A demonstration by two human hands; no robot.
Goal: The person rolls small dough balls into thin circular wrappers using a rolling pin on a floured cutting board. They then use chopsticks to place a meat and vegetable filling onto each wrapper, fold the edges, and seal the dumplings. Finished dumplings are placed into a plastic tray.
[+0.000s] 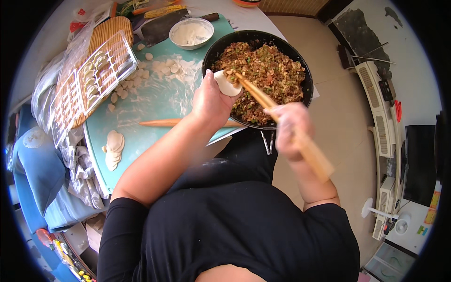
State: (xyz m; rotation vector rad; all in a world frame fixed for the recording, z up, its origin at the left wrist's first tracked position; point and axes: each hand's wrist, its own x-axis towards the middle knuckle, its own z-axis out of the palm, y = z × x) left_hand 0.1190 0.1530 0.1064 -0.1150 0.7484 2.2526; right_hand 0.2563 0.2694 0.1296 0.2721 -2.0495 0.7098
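A round white dough wrapper [227, 84] lies in my left hand [210, 99], held at the near left rim of a black pan [308, 89]. Chopped brown and green filling [272, 70] heaps up inside the pan. My right hand [292, 129], smeared by motion, grips a pair of wooden chopsticks [258, 94]. Their tips touch a bit of filling on the wrapper. Beneath my left forearm, a wooden rolling pin [159, 122] lies across the floured green mat [136, 155]. Flat wrappers [114, 143] are stacked at the mat's left side.
Small dough pieces [123, 89] lie scattered on the mat. A metal bowl of flour [191, 34] and a cleaver [162, 28] are at the back. Dumplings sit in a clear plastic tray [104, 75] on the left. A blue chair [40, 164] stands beside the table.
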